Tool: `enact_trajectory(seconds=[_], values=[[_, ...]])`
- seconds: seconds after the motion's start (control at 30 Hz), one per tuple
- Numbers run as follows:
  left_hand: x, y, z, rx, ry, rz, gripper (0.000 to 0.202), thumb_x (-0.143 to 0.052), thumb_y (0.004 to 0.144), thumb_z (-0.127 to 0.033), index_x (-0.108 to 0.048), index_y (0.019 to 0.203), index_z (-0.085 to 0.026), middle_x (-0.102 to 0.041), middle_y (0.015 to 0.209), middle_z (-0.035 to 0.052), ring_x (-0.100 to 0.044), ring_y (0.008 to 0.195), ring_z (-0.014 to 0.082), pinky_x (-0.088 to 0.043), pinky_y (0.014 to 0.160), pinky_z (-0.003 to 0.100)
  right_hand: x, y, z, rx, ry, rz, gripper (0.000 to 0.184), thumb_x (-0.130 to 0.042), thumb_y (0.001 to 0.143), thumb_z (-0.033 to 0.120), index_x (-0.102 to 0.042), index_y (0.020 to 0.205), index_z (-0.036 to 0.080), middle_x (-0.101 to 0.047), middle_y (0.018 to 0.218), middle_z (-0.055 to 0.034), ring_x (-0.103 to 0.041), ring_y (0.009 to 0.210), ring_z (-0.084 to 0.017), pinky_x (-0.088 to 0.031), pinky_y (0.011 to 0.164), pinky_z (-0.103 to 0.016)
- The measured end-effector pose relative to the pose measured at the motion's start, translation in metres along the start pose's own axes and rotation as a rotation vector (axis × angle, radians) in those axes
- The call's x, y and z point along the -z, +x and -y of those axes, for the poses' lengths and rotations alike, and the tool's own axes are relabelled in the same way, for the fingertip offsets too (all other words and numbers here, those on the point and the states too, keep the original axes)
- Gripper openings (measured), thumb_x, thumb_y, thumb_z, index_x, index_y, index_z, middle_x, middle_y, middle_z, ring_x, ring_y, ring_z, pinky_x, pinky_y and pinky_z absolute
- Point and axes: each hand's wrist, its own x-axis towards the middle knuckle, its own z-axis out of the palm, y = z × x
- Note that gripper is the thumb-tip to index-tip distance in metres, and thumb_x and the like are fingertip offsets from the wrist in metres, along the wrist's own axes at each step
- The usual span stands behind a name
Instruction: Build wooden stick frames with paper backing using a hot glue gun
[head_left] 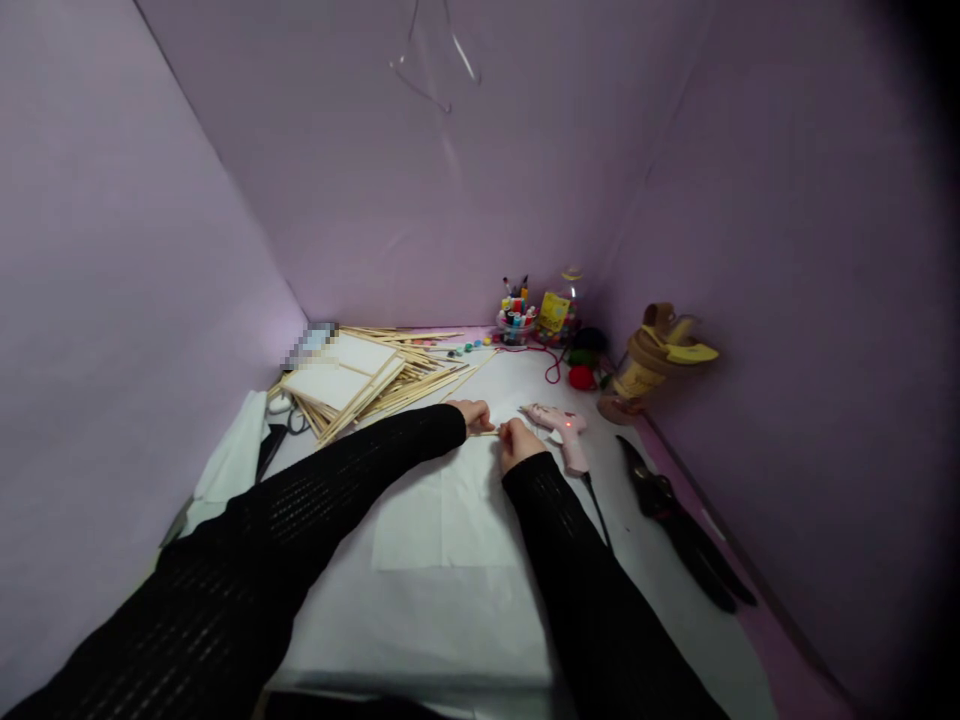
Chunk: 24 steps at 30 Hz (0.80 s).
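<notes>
My left hand (473,415) and my right hand (519,443) are close together over a white paper sheet (420,530), fingers closed. A short piece of thin wooden stick (489,433) shows between them, with both hands pinching it. Its ends are hidden by my fingers. Just right of my right hand lies a pink hot glue gun (566,430) on its side, its red light lit and its nozzle pointing left.
Beyond my left arm are a pile of wooden sticks (427,385) and a white stick-edged panel (337,378). Pruning shears (675,520) lie at right. Behind are a marker holder (515,325), a clear jar (571,300), red yarn (581,377) and a brown-lidded cup (634,380).
</notes>
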Motion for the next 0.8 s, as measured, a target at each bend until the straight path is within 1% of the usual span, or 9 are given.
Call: enact_trajectory(seconds=[0.1, 0.27, 0.33, 0.4, 0.47, 0.53, 0.63, 0.8], values=[[-0.001, 0.004, -0.001, 0.004, 0.089, -0.007, 0.025, -0.054, 0.081, -0.042, -0.057, 0.095, -0.022, -0.063, 0.100, 0.0045, -0.058, 0.093, 0.0201, -0.041, 0.079, 0.029, 0.000, 0.002, 0.001, 0.000, 0.006, 0.000, 0.022, -0.047, 0.068, 0.003, -0.051, 0.081, 0.021, -0.052, 0.064, 0.0016, -0.048, 0.059, -0.015, -0.030, 0.056, -0.024], [-0.004, 0.011, -0.003, -0.021, 0.149, -0.004, 0.028, -0.057, 0.079, -0.045, -0.056, 0.095, -0.022, -0.064, 0.099, 0.0027, -0.057, 0.095, 0.0181, -0.039, 0.081, 0.026, -0.002, 0.003, 0.000, -0.018, 0.001, -0.007, 0.020, -0.049, 0.069, 0.005, -0.052, 0.081, 0.021, -0.051, 0.063, 0.0008, -0.047, 0.058, -0.015, -0.030, 0.055, -0.024], [-0.005, 0.013, -0.001, -0.016, 0.156, 0.009, 0.023, -0.057, 0.080, -0.041, -0.056, 0.094, -0.023, -0.065, 0.097, 0.0005, -0.056, 0.094, 0.0166, -0.039, 0.081, 0.025, -0.003, 0.003, 0.000, -0.032, -0.002, -0.010, 0.019, -0.048, 0.070, 0.006, -0.052, 0.082, 0.020, -0.049, 0.060, 0.0018, -0.045, 0.056, -0.015, -0.029, 0.054, -0.024], [-0.006, 0.015, 0.001, -0.006, 0.162, 0.025, 0.020, -0.060, 0.077, -0.032, -0.056, 0.095, -0.024, -0.065, 0.098, -0.0013, -0.056, 0.095, 0.0159, -0.038, 0.081, 0.024, -0.004, 0.003, -0.002, -0.044, -0.007, -0.015, 0.020, -0.047, 0.071, 0.007, -0.052, 0.084, 0.020, -0.046, 0.058, 0.0031, -0.043, 0.054, -0.014, -0.028, 0.052, -0.023], [-0.006, 0.015, 0.004, 0.010, 0.169, 0.045, 0.026, -0.063, 0.072, -0.024, -0.056, 0.096, -0.024, -0.065, 0.101, -0.0012, -0.056, 0.096, 0.0167, -0.039, 0.081, 0.024, -0.006, 0.004, -0.003, -0.049, -0.012, -0.021, 0.020, -0.047, 0.071, 0.008, -0.052, 0.086, 0.020, -0.045, 0.058, 0.0036, -0.043, 0.053, -0.014, -0.028, 0.052, -0.023], [-0.006, 0.015, 0.007, 0.027, 0.173, 0.065, 0.029, -0.064, 0.069, -0.021, -0.057, 0.097, -0.024, -0.064, 0.102, 0.0006, -0.057, 0.094, 0.0181, -0.039, 0.079, 0.025, -0.008, 0.006, -0.004, -0.048, -0.016, -0.028, 0.019, -0.047, 0.072, 0.008, -0.052, 0.086, 0.021, -0.046, 0.060, 0.0031, -0.043, 0.054, -0.014, -0.028, 0.052, -0.023], [-0.006, 0.014, 0.011, 0.034, 0.164, 0.073, 0.029, -0.063, 0.071, -0.025, -0.058, 0.099, -0.025, -0.062, 0.105, 0.0012, -0.057, 0.092, 0.0187, -0.040, 0.078, 0.026, -0.010, 0.011, -0.004, -0.050, -0.025, -0.033, 0.016, -0.047, 0.073, 0.011, -0.052, 0.084, 0.020, -0.046, 0.060, 0.0022, -0.042, 0.055, -0.014, -0.028, 0.053, -0.024], [-0.009, 0.017, 0.016, 0.044, 0.136, 0.062, 0.026, -0.061, 0.075, -0.040, -0.058, 0.098, -0.027, -0.061, 0.104, -0.0002, -0.055, 0.093, 0.0179, -0.040, 0.079, 0.026, -0.013, 0.016, -0.002, -0.043, -0.051, -0.046, 0.013, -0.045, 0.075, 0.012, -0.052, 0.085, 0.019, -0.043, 0.059, 0.0022, -0.038, 0.054, -0.014, -0.025, 0.052, -0.025]])
